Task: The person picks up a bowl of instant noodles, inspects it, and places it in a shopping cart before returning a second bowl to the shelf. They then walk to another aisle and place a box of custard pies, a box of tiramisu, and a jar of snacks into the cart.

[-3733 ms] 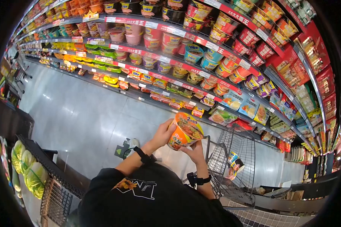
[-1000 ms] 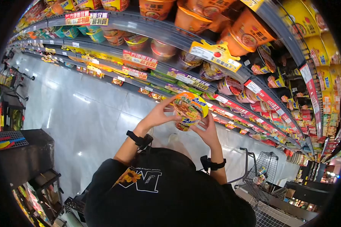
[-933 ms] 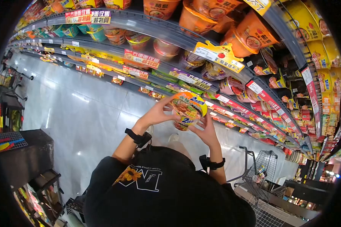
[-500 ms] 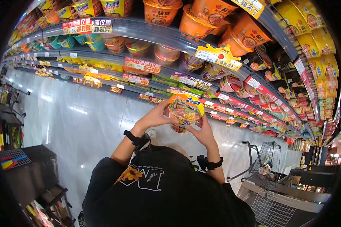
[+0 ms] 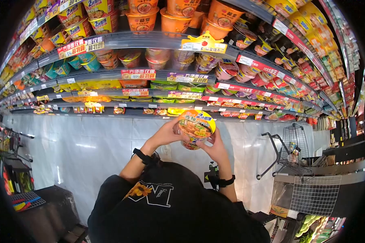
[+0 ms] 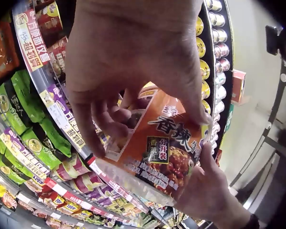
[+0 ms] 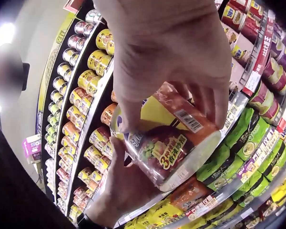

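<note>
Orange noodle bowl [image 5: 196, 128], gripped by left hand [image 5: 165, 134] and right hand [image 5: 216, 148], shelves [image 5: 150, 40] behind

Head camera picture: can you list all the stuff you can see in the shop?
instant noodle bowl: one, orange with yellow lid, centre, held before the shelves
shelved noodle bowls: many, mostly orange, top shelf
green packets: several, green, middle shelf
price labels: many, red and white, along shelf edges
shopping trolley: one, black wire, right
floor: one, pale grey tiles, below the shelves
black top: one, flower print, bottom
left hand: grips the bowl's left side
right hand: grips the bowl's right side
</note>
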`<state>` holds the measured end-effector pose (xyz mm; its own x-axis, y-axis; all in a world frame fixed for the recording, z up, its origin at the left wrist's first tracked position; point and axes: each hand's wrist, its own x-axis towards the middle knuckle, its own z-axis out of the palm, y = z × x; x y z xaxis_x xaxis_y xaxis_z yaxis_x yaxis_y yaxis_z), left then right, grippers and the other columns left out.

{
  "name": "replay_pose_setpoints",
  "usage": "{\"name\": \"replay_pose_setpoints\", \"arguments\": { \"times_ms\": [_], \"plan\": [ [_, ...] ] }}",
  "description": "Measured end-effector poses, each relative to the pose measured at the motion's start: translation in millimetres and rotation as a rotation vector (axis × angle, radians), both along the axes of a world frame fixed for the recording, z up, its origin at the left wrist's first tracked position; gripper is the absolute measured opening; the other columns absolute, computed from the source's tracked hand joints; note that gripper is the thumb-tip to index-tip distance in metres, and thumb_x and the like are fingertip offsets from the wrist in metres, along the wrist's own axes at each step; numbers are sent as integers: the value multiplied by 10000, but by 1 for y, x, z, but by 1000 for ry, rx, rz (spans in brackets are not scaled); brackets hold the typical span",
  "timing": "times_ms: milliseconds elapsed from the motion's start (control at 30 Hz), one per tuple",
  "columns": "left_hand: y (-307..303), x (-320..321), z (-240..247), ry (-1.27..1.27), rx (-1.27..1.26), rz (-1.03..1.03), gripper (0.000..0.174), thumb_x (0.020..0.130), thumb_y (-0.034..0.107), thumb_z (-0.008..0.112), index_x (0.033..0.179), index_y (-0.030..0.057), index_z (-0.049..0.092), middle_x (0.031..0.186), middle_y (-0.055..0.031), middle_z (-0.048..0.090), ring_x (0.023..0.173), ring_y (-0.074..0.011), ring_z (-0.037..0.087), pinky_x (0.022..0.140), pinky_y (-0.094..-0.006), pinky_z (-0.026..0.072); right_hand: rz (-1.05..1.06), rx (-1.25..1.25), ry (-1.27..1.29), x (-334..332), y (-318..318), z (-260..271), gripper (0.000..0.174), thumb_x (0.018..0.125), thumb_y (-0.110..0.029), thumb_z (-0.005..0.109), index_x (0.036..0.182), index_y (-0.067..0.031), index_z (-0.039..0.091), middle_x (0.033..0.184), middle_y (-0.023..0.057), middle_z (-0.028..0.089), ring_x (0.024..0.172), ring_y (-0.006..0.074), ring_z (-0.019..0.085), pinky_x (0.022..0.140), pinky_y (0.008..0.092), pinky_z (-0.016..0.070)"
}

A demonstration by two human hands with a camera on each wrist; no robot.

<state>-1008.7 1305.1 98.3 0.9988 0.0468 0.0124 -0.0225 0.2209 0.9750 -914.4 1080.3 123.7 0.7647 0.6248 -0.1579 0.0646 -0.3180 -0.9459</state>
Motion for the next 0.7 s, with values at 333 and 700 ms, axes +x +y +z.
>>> {"name": "replay_pose_setpoints", "arguments": {
  "times_ms": [333,700],
  "plan": [
    [-38,-77,-1,51,94,-127,930,774,91,858,1535,34,325,1308,-46,603,1140,-103,551,972,-276,472,-104,252,156,-96,-54,-62,855,752,-83,867,1385,-58,294,1352,149,502,1271,238,521,1072,418,438],
    [13,-160,-9,73,195,145,924,752,259,888,1516,86,397,948,-2,679,825,-66,573,740,-246,481,59,179,118,-137,15,-50,870,749,-173,887,1391,-37,316,1379,180,499,1290,278,520,1074,427,434]
  ]
}}
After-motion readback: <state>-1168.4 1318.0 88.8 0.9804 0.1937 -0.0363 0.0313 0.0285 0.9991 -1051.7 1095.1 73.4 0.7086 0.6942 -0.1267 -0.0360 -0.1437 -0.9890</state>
